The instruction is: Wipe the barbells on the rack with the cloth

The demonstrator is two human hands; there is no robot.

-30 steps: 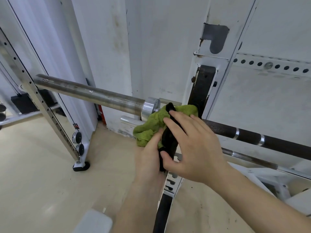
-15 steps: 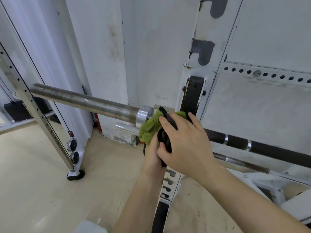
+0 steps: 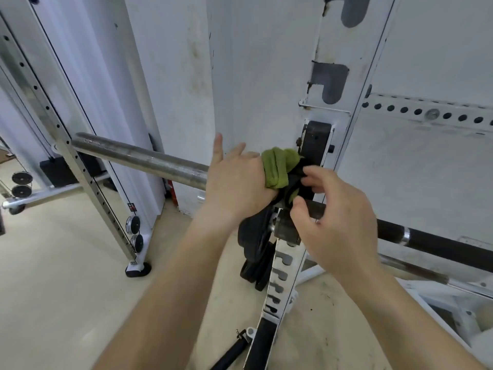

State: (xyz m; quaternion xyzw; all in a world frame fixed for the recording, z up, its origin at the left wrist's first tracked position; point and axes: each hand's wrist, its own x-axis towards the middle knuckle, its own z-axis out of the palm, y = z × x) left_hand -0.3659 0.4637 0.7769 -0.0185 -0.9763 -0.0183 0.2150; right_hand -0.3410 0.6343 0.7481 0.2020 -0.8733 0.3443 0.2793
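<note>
- A steel upright with a row of holes leans across the far left, with 2 small black wheels near its foot.
- The barbell runs from that upright to the right, its silver sleeve ending under the left hand.
- The left hand lies over the bar's collar, index finger and thumb lifted, the other fingers closed on the green cloth.
- The cloth is bunched against the white rack post, on the bar where it meets the hook.
- The right hand is half open, fingers curled, thumb touching the dark bar shaft; whether it grips anything I cannot tell.
</note>
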